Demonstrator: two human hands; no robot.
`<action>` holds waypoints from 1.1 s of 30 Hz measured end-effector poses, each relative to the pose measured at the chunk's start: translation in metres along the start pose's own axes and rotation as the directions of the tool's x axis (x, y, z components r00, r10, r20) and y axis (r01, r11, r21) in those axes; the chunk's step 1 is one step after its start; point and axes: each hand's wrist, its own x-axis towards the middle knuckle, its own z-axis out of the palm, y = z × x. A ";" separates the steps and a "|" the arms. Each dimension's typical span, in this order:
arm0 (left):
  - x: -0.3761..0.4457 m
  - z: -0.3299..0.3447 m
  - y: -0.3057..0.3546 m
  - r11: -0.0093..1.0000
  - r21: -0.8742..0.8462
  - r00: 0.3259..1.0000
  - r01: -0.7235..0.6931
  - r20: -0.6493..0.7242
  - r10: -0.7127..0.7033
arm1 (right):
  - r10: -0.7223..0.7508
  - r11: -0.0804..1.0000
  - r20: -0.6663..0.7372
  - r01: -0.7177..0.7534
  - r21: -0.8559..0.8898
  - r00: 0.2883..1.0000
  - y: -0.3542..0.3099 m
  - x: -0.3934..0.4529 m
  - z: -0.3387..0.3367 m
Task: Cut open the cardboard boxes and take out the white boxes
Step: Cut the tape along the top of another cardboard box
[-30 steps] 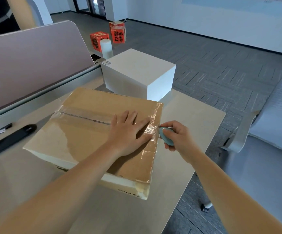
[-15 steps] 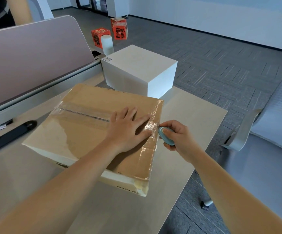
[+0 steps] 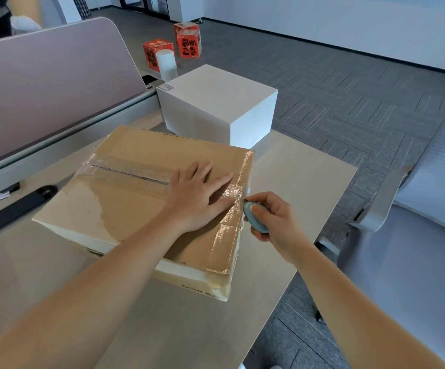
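A flat brown cardboard box (image 3: 125, 193), taped along its centre seam and right edge, lies on the light desk (image 3: 296, 187). My left hand (image 3: 197, 193) presses flat on its lid near the right edge, fingers spread. My right hand (image 3: 272, 219) grips a small blue-grey oval cutter (image 3: 254, 217), whose tip touches the tape at the box's right edge, level with the centre seam. A white box (image 3: 216, 107) stands on the desk just behind the cardboard box.
A mauve desk partition (image 3: 43, 89) runs along the left. A black bar (image 3: 11, 211) lies left of the box. Two red cartons (image 3: 186, 41) and a white cylinder (image 3: 166, 62) stand on the floor beyond. A grey chair (image 3: 415, 222) is at the right.
My right hand has turned the cutter slightly, bringing its tip against the tape at the box's right edge. My left hand stays pressed on the lid.
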 end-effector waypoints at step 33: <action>-0.008 -0.002 -0.008 0.999 0.024 0.997 -0.043 0.065 0.041 | -0.030 0.997 -0.090 0.037 0.073 0.996 0.017 -0.033 0.012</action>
